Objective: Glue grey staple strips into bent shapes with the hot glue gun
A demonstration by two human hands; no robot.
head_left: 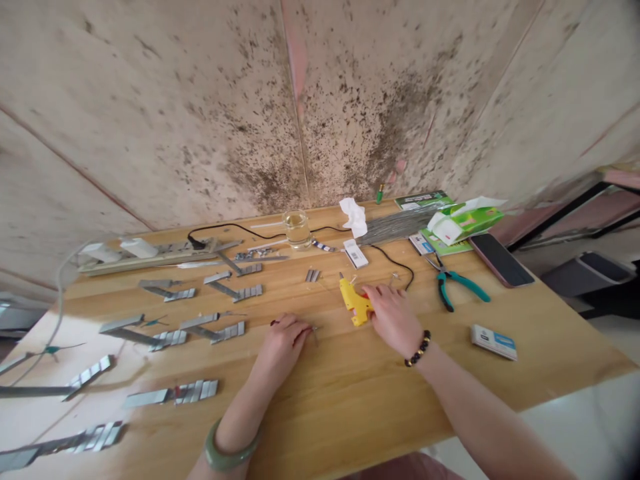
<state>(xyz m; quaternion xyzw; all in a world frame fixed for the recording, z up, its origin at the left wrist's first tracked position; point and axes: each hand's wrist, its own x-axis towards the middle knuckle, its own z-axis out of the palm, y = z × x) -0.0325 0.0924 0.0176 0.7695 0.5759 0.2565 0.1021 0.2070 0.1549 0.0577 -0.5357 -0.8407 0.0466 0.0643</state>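
Note:
A yellow hot glue gun (354, 303) lies by my right hand (393, 313), whose fingers wrap round its handle; its nozzle points up and away. A black cord runs from beyond it toward the back. My left hand (287, 340) rests on the table, thumb and fingers pinched on a small thin metal piece (315, 333) too small to name. Beyond the hands lie a few short grey metal strips (313, 275) and a small white box (355, 254). To the left stand several folded grey metal strip assemblies (230, 332).
A glass of pale liquid (297, 231) and a power strip (150, 257) are at the back. Teal-handled pliers (463, 285), a phone (501, 259), a green tissue pack (467, 220) and a small box (494, 342) lie on the right. Thin grey rods (395, 225) lie near the wall.

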